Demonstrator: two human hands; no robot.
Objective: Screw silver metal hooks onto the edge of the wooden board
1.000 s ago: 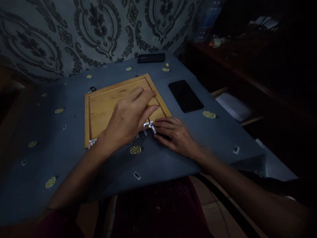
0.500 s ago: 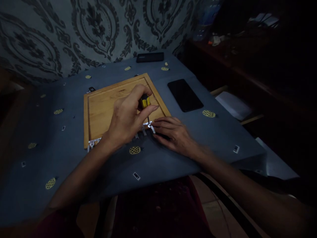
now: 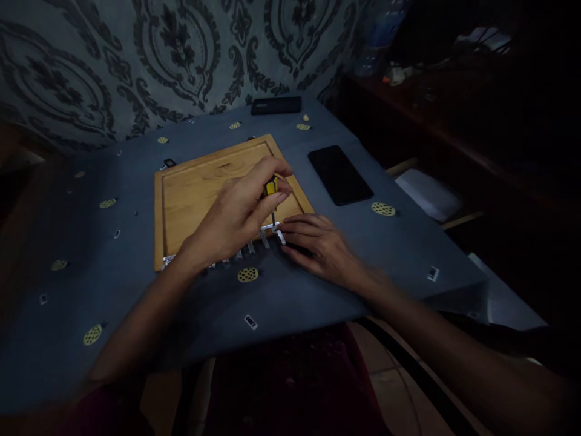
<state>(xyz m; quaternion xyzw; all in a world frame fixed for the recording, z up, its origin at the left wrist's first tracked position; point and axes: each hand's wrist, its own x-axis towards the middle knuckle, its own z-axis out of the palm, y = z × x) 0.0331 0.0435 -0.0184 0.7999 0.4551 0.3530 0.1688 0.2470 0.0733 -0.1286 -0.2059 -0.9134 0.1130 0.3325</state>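
Note:
My left hand (image 3: 242,209) is closed around a small screwdriver (image 3: 272,186) with a yellow and black handle. The screwdriver stands nearly upright, its shaft reaching down to the right end of a shiny metal hook strip (image 3: 269,227). This strip runs along the near edge of a wooden board (image 3: 195,200) with a raised rim. Several hooks hang off the edge, and my left wrist and forearm cover part of the strip. Stretched out, the fingers of my right hand (image 3: 318,242) rest at the board's near right corner, beside the last hook.
A black phone (image 3: 340,174) lies right of the board, and another dark phone (image 3: 276,105) sits by the patterned wall covering. Blue cloth with pineapple prints covers the table (image 3: 181,339). A plastic bottle (image 3: 381,36) stands at the back right. A small dark clip-like piece (image 3: 169,163) touches the board's far left.
My left hand has shifted slightly right and its fingers have curled further round the screwdriver, which stands more upright. The right hand stays nearly still.

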